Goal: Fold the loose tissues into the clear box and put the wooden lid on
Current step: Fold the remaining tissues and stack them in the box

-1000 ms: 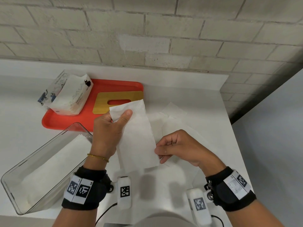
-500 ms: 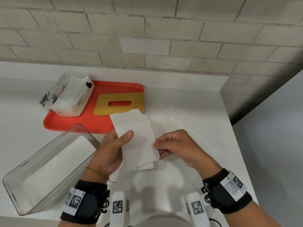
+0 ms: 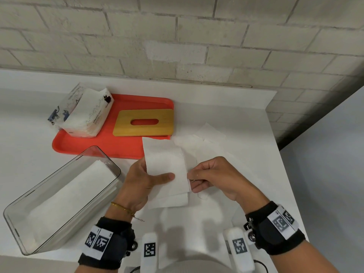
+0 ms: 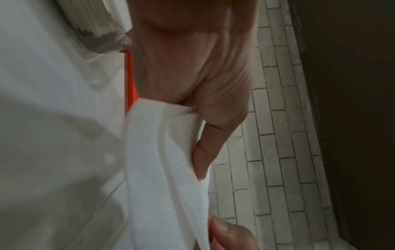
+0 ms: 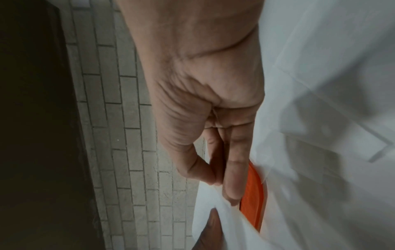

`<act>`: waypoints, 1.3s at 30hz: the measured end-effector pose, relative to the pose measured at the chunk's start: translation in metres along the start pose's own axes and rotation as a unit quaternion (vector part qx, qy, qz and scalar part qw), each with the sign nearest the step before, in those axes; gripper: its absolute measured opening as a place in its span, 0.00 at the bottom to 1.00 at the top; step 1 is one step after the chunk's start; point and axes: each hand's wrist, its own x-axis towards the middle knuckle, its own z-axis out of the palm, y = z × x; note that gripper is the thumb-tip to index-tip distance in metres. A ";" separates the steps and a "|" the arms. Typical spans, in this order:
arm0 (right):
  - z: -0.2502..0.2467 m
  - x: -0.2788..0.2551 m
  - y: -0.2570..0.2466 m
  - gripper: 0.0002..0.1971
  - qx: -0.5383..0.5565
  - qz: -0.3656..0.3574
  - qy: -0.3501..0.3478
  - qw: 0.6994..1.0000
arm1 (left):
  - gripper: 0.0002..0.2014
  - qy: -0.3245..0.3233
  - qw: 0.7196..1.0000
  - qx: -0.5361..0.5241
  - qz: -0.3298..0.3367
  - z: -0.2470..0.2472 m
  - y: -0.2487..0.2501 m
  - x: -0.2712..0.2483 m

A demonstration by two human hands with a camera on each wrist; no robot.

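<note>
Tissue (image 3: 165, 166), folded into a tall white strip, sits at the centre of the head view, held up between our two hands above the white counter (image 3: 246, 119). Our left hand (image 3: 141, 182) comes up from the lower middle of the frame, fingers behind the sheet and thumb laid flat across its front, so the paper is pinched between them; the left wrist view shows the same hand (image 4: 192, 67) with the thumb pressed along the folded edge of the tissue (image 4: 162, 160). Our right hand (image 3: 214, 176) reaches in from the lower right, fingers curled, thumb and forefinger nipping the strip's right edge; in the right wrist view that hand (image 5: 205, 94) closes on a corner of the tissue (image 5: 211, 203). Both wrists wear black bands with square black-and-white code tags.

More loose tissues (image 3: 206, 140) lie flat on the counter just behind our hands. At the lower left the clear box (image 3: 21, 211) stands open with white sheets inside. At the upper left the red tray (image 3: 122, 142) carries the wooden lid (image 3: 145, 133), lying flat with its oval slot up, and a soft tissue pack (image 3: 84, 113) printed with small cat figures (its lettering is too small to read).
</note>
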 end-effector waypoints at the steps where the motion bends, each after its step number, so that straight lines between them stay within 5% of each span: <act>1: -0.001 0.000 0.000 0.07 0.005 0.003 -0.002 1.000 | 0.30 -0.001 1.000 0.004 0.002 -0.001 0.001 0.000; 9: 0.007 -0.002 0.003 0.17 0.013 -0.014 -0.010 1.000 | 0.31 -0.015 1.000 0.018 0.020 -0.002 0.005 0.001; 17: 0.003 -0.002 0.004 0.09 0.015 -0.030 -0.011 0.999 | 0.31 -0.012 0.999 0.029 0.036 -0.007 0.010 0.000; 23: 0.007 0.000 -0.001 0.21 0.037 -0.030 -0.025 0.999 | 0.34 -0.026 0.999 0.024 0.039 -0.009 0.010 0.002; 39: 0.006 -0.007 -0.003 0.10 -0.041 -0.099 0.032 0.994 | 0.32 0.001 0.995 0.067 0.076 -0.010 0.017 0.000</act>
